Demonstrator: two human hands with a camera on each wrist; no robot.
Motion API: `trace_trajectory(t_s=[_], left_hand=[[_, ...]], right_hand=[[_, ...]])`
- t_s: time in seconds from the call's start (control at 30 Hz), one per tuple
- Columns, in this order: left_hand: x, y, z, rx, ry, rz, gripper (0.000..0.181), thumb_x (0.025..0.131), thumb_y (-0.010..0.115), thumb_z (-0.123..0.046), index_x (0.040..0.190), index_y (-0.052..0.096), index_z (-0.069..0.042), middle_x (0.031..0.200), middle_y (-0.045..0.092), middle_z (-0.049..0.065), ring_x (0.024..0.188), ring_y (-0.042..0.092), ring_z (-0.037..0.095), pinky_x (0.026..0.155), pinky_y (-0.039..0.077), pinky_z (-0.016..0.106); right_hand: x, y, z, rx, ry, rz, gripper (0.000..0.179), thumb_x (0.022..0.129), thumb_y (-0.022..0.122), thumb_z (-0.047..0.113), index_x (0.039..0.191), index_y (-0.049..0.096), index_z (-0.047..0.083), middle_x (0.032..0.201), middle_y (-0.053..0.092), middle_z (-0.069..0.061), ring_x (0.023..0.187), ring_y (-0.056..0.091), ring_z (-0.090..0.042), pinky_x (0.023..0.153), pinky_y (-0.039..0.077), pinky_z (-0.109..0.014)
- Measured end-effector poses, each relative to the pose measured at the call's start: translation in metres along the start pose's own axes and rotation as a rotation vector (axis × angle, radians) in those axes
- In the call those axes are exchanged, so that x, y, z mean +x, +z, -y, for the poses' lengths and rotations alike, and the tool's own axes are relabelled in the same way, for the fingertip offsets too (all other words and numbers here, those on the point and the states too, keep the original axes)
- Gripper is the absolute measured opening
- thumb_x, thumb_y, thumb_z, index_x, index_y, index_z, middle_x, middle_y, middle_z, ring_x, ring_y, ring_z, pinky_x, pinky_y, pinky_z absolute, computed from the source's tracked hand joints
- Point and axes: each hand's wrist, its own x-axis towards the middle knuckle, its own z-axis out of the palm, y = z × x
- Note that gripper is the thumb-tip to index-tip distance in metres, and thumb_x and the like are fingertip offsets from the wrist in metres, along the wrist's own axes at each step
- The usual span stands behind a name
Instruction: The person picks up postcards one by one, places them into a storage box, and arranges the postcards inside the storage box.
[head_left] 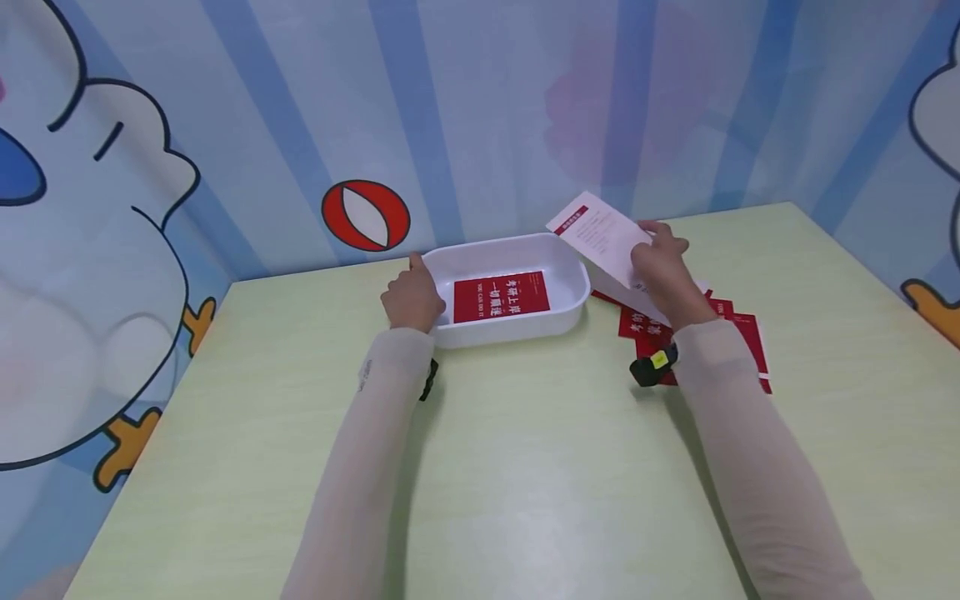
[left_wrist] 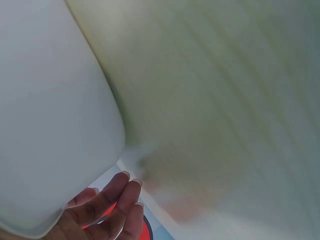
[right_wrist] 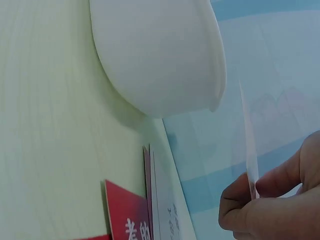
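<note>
Card Pinched at Tray End, Tray Gripped at Opposite End

The left hand [head_left: 411, 296] grips the left end of the white tray [head_left: 517, 332], fingers partly bent outside the rim; this hold presumably steadies the tray on the table [head_left: 525, 467]. Its thumb contact cannot be confirmed. The right hand [head_left: 663, 267] is narrowed to a pinch, thumb against fingers, on one end of a white card [head_left: 596, 237]. The card is raised and tilted, its far end above the tray's right rim; gripping by one end likely leaves the rest unobstructed. A red card [head_left: 501, 297] lies flat inside the tray. Loose cards [head_left: 750, 333] overlap to the tray's right, partly hidden by the right arm, probably placed there for that hand's easy reach
</note>
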Motion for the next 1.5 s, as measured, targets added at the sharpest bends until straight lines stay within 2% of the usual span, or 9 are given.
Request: trace_trajectory(t_s=[0.13, 0.33, 0.57, 0.67, 0.83, 1.03, 1.17, 1.33, 1.5], left_hand=[[0.000, 0.000, 0.000, 0.006, -0.002, -0.012, 0.089, 0.084, 0.078, -0.021, 0.154, 0.024, -0.009, 0.129, 0.064, 0.013, 0.116, 0.062, 0.032, 0.105, 0.052, 0.049], [0.001, 0.000, -0.004, 0.009, -0.004, -0.012, 0.088, 0.082, 0.080, -0.020, 0.151, 0.027, -0.010, 0.128, 0.064, 0.012, 0.116, 0.062, 0.031, 0.103, 0.053, 0.046], [0.003, 0.002, -0.003, 0.011, -0.008, -0.009, 0.088, 0.082, 0.080, -0.021, 0.151, 0.027, -0.010, 0.129, 0.064, 0.012, 0.116, 0.063, 0.030, 0.103, 0.053, 0.046], [0.002, 0.002, -0.003, 0.013, -0.007, -0.013, 0.088, 0.082, 0.080, -0.021, 0.151, 0.027, -0.010, 0.129, 0.064, 0.011, 0.116, 0.063, 0.030, 0.103, 0.053, 0.046], [0.001, 0.001, -0.003, 0.016, -0.007, -0.019, 0.087, 0.082, 0.080, -0.021, 0.151, 0.027, -0.010, 0.129, 0.064, 0.011, 0.116, 0.063, 0.030, 0.103, 0.053, 0.046], [0.000, 0.001, -0.002, 0.023, -0.006, -0.021, 0.085, 0.083, 0.079, -0.021, 0.150, 0.028, -0.010, 0.129, 0.064, 0.012, 0.115, 0.063, 0.030, 0.102, 0.054, 0.045], [0.000, 0.000, -0.001, 0.024, -0.014, -0.021, 0.088, 0.081, 0.080, -0.020, 0.151, 0.027, -0.010, 0.129, 0.063, 0.012, 0.116, 0.063, 0.030, 0.102, 0.054, 0.046], [-0.001, -0.001, 0.000, 0.023, -0.017, -0.011, 0.091, 0.081, 0.081, -0.019, 0.153, 0.025, -0.010, 0.131, 0.063, 0.012, 0.118, 0.062, 0.030, 0.103, 0.053, 0.046], [-0.003, -0.001, 0.002, 0.019, -0.017, -0.013, 0.089, 0.082, 0.080, -0.020, 0.152, 0.027, -0.009, 0.130, 0.063, 0.013, 0.116, 0.063, 0.030, 0.101, 0.055, 0.045]], right_hand=[[0.000, 0.007, 0.005, -0.020, -0.004, 0.012, 0.077, 0.092, 0.042, 0.004, 0.160, 0.011, 0.022, 0.158, 0.003, -0.016, 0.138, 0.030, -0.038, 0.113, 0.044, -0.040], [0.003, 0.015, 0.010, -0.026, -0.025, 0.030, 0.078, 0.088, 0.039, -0.002, 0.159, 0.016, 0.020, 0.157, 0.002, -0.018, 0.135, 0.032, -0.036, 0.094, 0.047, -0.030], [-0.003, 0.026, 0.018, 0.033, -0.114, 0.080, 0.081, 0.080, 0.039, -0.009, 0.157, 0.023, 0.015, 0.153, 0.008, -0.022, 0.124, 0.040, -0.032, 0.085, 0.047, -0.025], [-0.005, 0.032, 0.021, 0.053, -0.147, 0.095, 0.079, 0.081, 0.039, -0.009, 0.156, 0.025, 0.014, 0.153, 0.008, -0.022, 0.126, 0.039, -0.033, 0.089, 0.047, -0.026], [-0.007, 0.041, 0.028, 0.039, -0.154, 0.112, 0.075, 0.085, 0.039, -0.008, 0.155, 0.026, 0.016, 0.154, 0.008, -0.020, 0.132, 0.038, -0.035, 0.101, 0.047, -0.035], [-0.007, 0.050, 0.032, -0.005, -0.145, 0.107, 0.075, 0.087, 0.039, -0.009, 0.156, 0.027, 0.020, 0.153, 0.012, -0.017, 0.132, 0.040, -0.035, 0.103, 0.049, -0.037], [-0.009, 0.056, 0.035, -0.010, -0.169, 0.119, 0.075, 0.085, 0.040, -0.009, 0.154, 0.030, 0.020, 0.151, 0.015, -0.017, 0.126, 0.043, -0.034, 0.091, 0.052, -0.032], [-0.009, 0.065, 0.036, -0.016, -0.213, 0.138, 0.075, 0.083, 0.040, -0.009, 0.153, 0.033, 0.017, 0.147, 0.019, -0.019, 0.112, 0.045, -0.029, 0.071, 0.048, -0.021], [-0.007, 0.074, 0.035, -0.014, -0.237, 0.168, 0.075, 0.083, 0.041, -0.010, 0.153, 0.032, 0.015, 0.145, 0.021, -0.020, 0.113, 0.045, -0.029, 0.064, 0.047, -0.018]])
